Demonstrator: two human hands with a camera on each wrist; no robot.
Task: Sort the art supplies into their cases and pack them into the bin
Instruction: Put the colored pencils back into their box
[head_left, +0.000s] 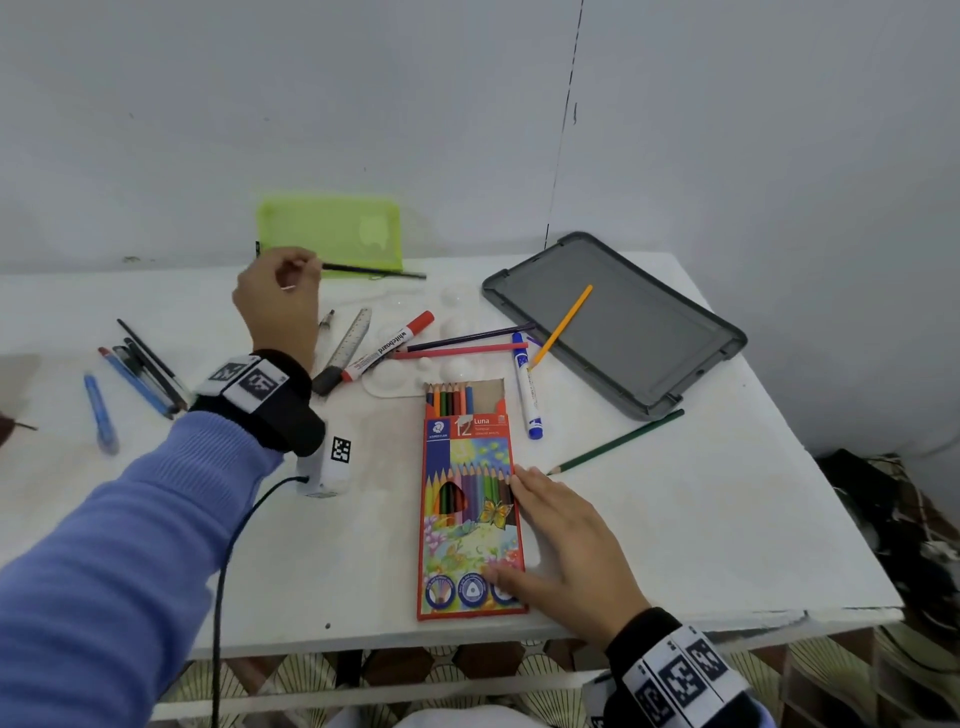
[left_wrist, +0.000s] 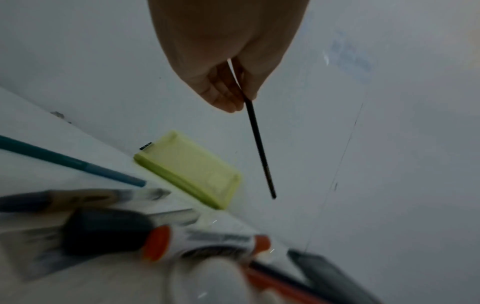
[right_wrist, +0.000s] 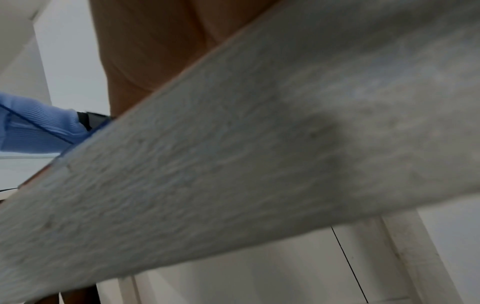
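fingers (head_left: 304, 265) of the left hand (head_left: 278, 304) pinch one end of a thin black pencil (head_left: 371, 271), held above the counter (head_left: 675, 519) in front of a green mesh pouch (head_left: 332, 228) that leans on the wall. right hand (head_left: 563, 540), fingers straight and flat, presses on the right edge of the coloured pencil box (head_left: 470, 499), which lies open-topped with pencils inside. grey lid (head_left: 618, 325) lies at far right with an orange pencil (head_left: 561, 327) across its edge. red whiteboard marker (head_left: 387, 345), blue marker (head_left: 527, 387), ruler (head_left: 350, 338) and green pencil (head_left: 618, 441) lie scattered.

pencil box (head_left: 470, 499) before palette (head_left: 410, 371) (lid (head_left: 618, 325) right)
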